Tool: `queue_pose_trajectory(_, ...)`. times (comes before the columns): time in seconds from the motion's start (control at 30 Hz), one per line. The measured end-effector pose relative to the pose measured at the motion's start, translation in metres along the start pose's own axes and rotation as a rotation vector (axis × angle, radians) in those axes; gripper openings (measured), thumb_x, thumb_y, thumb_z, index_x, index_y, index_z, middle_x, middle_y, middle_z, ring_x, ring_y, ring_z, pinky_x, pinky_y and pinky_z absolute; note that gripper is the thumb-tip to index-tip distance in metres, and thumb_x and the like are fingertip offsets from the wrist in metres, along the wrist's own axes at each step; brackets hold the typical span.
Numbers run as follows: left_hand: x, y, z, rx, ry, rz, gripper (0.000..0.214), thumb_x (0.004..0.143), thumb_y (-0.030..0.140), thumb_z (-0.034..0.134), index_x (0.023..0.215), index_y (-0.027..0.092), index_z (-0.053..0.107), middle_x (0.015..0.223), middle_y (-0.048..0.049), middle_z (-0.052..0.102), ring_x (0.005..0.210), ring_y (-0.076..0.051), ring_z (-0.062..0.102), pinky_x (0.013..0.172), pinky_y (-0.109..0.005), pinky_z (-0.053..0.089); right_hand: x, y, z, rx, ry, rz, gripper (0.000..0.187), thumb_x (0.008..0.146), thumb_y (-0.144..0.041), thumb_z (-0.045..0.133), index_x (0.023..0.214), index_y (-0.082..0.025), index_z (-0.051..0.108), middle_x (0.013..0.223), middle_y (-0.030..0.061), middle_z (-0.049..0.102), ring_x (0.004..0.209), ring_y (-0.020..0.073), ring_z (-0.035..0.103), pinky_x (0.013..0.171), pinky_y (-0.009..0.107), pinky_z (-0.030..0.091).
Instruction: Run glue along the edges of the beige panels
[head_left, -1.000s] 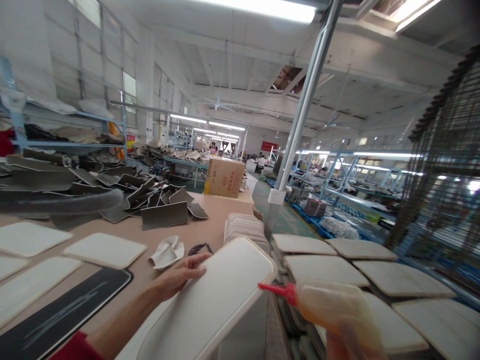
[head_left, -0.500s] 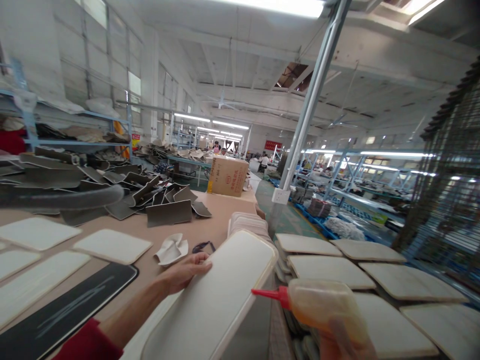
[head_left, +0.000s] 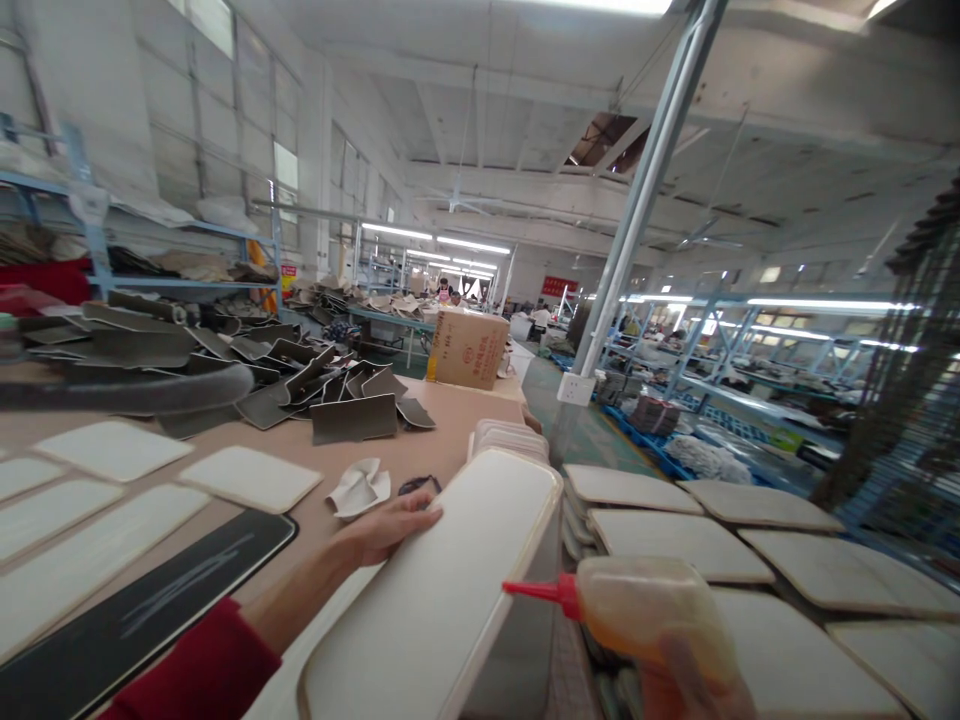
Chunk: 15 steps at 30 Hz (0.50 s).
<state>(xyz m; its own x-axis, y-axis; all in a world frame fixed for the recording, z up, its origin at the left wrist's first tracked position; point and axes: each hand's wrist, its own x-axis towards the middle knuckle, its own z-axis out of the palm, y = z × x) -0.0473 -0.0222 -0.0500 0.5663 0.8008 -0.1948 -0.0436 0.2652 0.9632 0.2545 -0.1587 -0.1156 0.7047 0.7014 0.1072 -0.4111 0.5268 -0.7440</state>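
Observation:
My left hand (head_left: 394, 525) grips the left edge of a long white panel (head_left: 442, 580) with rounded corners, thumb on its face and the other fingers behind. The panel is tilted up, a glossy yellowish band along its rim. In my right hand (head_left: 686, 670), at the lower right, is a squeeze bottle (head_left: 649, 610) of amber liquid, lying on its side. Its red nozzle tip meets the panel's right edge. Below the panel, another white sheet shows partly. A black panel (head_left: 165, 610) with pale scribbles lies left of my sleeve.
White panels (head_left: 675, 545) lie in stacks on the right; more white panels (head_left: 251, 478) lie on the left. A crumpled white piece (head_left: 360, 488) is beyond my left hand. Grey sheets (head_left: 352, 418) heap up behind. A cardboard box (head_left: 469, 350) and a metal post (head_left: 637, 220) stand farther off.
The view has shifted a little left, so the surroundings sit farther right. The panel has moved slightly right against the bottle, with the nozzle tip still at its right edge. Both holds stay the same.

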Motion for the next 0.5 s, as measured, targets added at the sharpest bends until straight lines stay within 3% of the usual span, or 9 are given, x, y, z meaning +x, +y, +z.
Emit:
queue_pose_trajectory(0.17, 0.000, 0.003, 0.001, -0.005, 0.019, -0.004, 0.056, 0.054, 0.052, 0.081, 0.081, 0.020, 0.044, 0.072, 0.0029, 0.064, 0.064, -0.011, 0.059, 0.060, -0.024, 0.046, -0.001, 0.001, -0.004, 0.010, 0.003, 0.021, 0.073, 0.053, -0.024, 0.086, 0.118, -0.016, 0.056, 0.073, 0.0014, 0.067, 0.064, 0.0175, 0.061, 0.057, 0.024, 0.055)
queue_pose_trajectory(0.27, 0.002, 0.000, -0.002, -0.016, 0.017, -0.004, 0.055, 0.055, 0.052, 0.080, 0.082, 0.020, 0.044, 0.073, 0.0023, 0.064, 0.065, -0.012, 0.060, 0.061, -0.024, 0.046, -0.006, -0.002, 0.000, 0.009, -0.040, 0.049, 0.075, 0.053, -0.026, 0.085, 0.120, -0.017, 0.054, 0.071, 0.0000, 0.066, 0.061, 0.0166, 0.060, 0.059, 0.025, 0.056)
queue_pose_trajectory(0.5, 0.008, -0.006, -0.013, -0.030, -0.002, 0.017, 0.052, 0.059, 0.050, 0.079, 0.085, 0.019, 0.047, 0.076, 0.0019, 0.064, 0.067, -0.012, 0.060, 0.063, -0.026, 0.049, -0.013, -0.004, 0.005, -0.057, 0.031, 0.116, 0.069, 0.044, -0.029, 0.088, 0.105, -0.016, 0.059, 0.066, 0.0025, 0.068, 0.058, 0.0196, 0.062, 0.052, 0.024, 0.054)
